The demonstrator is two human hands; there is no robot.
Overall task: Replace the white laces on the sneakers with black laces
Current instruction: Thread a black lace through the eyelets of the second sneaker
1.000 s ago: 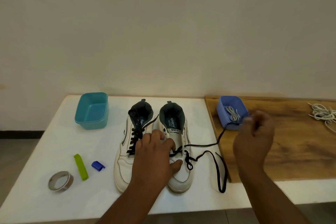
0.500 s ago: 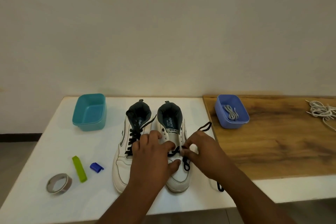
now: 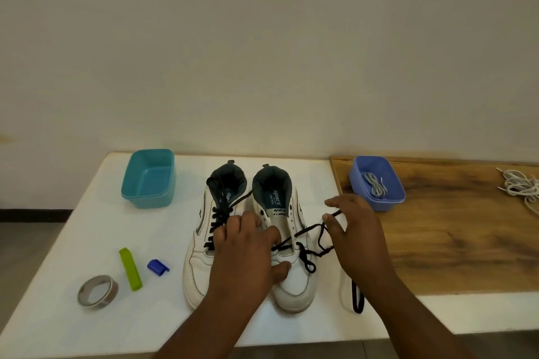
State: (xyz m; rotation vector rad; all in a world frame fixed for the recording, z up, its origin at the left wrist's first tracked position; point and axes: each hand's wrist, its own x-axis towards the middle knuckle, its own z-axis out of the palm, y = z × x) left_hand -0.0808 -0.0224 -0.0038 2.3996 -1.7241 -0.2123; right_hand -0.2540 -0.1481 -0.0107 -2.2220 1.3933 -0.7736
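Observation:
Two white sneakers stand side by side on the white table (image 3: 87, 242), toes toward me. The left sneaker (image 3: 201, 245) carries a black lace through its eyelets. The right sneaker (image 3: 294, 285) has a black lace (image 3: 309, 232) only through its lower eyelets. My left hand (image 3: 245, 253) lies over both shoes, fingers on the right shoe's tongue, thumb on its toe. Just right of that shoe, my right hand (image 3: 354, 230) pinches a loose strand of the black lace; another stretch of lace trails to the table's front.
A teal tub (image 3: 148, 181) sits at the back left. A tape roll (image 3: 97, 294), a green clip (image 3: 130, 269) and a small blue clip (image 3: 157, 267) lie front left. On the wooden board (image 3: 452, 242) stand a blue tub (image 3: 379, 189) with grey laces and a white lace pile (image 3: 522, 186).
My right hand came from the blue tub to the right shoe, took a strand of the black lace, and has now drawn it out to the right. My left hand stayed on the shoes.

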